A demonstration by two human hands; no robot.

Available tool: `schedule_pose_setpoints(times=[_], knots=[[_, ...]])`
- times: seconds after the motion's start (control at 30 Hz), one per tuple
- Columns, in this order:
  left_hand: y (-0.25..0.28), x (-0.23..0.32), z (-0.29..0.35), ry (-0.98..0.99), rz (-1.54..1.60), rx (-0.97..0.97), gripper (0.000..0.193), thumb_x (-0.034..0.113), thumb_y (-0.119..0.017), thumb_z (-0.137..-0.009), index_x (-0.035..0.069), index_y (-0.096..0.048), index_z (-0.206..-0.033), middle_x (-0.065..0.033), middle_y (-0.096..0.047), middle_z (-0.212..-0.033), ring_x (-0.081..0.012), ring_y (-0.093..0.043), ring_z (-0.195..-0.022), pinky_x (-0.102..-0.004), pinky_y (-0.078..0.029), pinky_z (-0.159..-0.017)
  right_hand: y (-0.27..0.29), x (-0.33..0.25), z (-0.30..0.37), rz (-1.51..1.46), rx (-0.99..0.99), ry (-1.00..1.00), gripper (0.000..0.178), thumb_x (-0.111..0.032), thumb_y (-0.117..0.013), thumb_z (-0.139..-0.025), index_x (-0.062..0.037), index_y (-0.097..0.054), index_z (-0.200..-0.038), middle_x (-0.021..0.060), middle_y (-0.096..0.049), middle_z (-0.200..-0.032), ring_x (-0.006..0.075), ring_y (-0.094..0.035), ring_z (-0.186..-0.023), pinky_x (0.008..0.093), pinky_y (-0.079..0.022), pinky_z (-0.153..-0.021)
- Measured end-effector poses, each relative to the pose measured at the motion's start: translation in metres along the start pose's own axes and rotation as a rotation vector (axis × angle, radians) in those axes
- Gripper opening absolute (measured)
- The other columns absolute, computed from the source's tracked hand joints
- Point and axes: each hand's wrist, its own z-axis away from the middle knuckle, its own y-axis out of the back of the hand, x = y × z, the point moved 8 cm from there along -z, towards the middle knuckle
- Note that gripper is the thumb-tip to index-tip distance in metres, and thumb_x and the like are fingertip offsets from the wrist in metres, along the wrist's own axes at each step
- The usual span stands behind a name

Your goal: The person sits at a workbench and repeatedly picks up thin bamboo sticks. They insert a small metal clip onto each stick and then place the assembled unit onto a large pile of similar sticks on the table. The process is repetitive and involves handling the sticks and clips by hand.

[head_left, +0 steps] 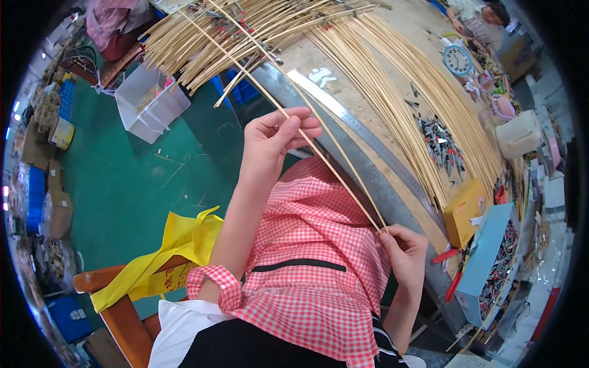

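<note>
Two long, thin tan sticks, like split bamboo or rattan, run diagonally from the upper left and meet at a point by my right hand. My right hand (405,251) is closed in a pinch on their near ends, in front of the apron's right side. Around the nearer stick (343,183), farther up its length, my left hand (270,140) is closed between thumb and fingers. The farther stick (356,175) passes behind the left fingertips; whether they touch it I cannot tell. Both sticks reach up over a bundle of similar sticks (184,52) with small clips on it.
A metal ruler (362,122) lies along the workbench edge beside long rows of sticks (383,101). Small black clips (442,144) are heaped there. At right stand a yellow box (461,214), red-handled pliers (453,287) and a blue box (485,264) of clips. Another person (481,24) sits far right.
</note>
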Motion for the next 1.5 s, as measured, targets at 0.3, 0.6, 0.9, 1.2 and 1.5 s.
schedule_pose_setpoints(times=[0.3, 0.6, 0.9, 1.2, 1.5], knots=[[0.002, -0.008, -0.002, 0.024, 0.053, 0.004, 0.022, 0.010, -0.059, -0.092, -0.009, -0.064, -0.103, -0.0186, -0.069, -0.089, -0.0249, -0.071, -0.079, -0.0320, -0.060, -0.069, 0.007, -0.026, 0.001, 0.269, 0.181, 0.341, 0.012, 0.006, -0.060, -0.083, 0.0063, -0.067, -0.093, 0.0085, -0.060, -0.080, 0.0120, -0.055, -0.069, 0.0226, -0.042, -0.061], [-0.004, -0.018, 0.001, 0.047, 0.105, -0.057, 0.022, 0.012, -0.062, -0.091, -0.007, -0.065, -0.100, -0.0189, -0.070, -0.087, -0.0254, -0.071, -0.077, -0.0333, -0.061, -0.067, -0.001, -0.040, 0.005, 0.332, 0.186, 0.413, 0.016, 0.007, -0.060, -0.082, 0.0045, -0.067, -0.097, 0.0089, -0.058, -0.079, 0.0140, -0.055, -0.069, 0.0239, -0.041, -0.060], [-0.001, -0.022, 0.000, 0.076, 0.112, -0.037, 0.018, 0.007, -0.062, -0.090, -0.008, -0.065, -0.099, -0.0191, -0.069, -0.086, -0.0258, -0.071, -0.076, -0.0319, -0.061, -0.065, 0.001, -0.035, 0.004, 0.328, 0.196, 0.400, 0.015, 0.007, -0.060, -0.082, 0.0046, -0.067, -0.096, 0.0090, -0.058, -0.078, 0.0139, -0.054, -0.068, 0.0239, -0.040, -0.060], [-0.005, -0.021, -0.001, 0.045, 0.005, -0.069, 0.029, 0.016, -0.062, -0.091, -0.008, -0.062, -0.107, -0.0207, -0.069, -0.092, -0.0257, -0.071, -0.082, -0.0340, -0.061, -0.070, -0.003, -0.039, 0.003, 0.332, 0.168, 0.381, 0.015, 0.006, -0.061, -0.082, 0.0047, -0.067, -0.095, 0.0092, -0.057, -0.077, 0.0146, -0.054, -0.069, 0.0245, -0.040, -0.060], [-0.003, -0.021, 0.001, 0.038, 0.036, -0.086, 0.028, 0.016, -0.061, -0.092, -0.007, -0.062, -0.108, -0.0202, -0.069, -0.095, -0.0265, -0.071, -0.084, -0.0345, -0.061, -0.071, -0.010, -0.045, 0.004, 0.474, 0.172, 0.446, 0.017, 0.006, -0.061, -0.080, 0.0032, -0.066, -0.096, 0.0115, -0.054, -0.077, 0.0190, -0.055, -0.067, 0.0271, -0.042, -0.059]])
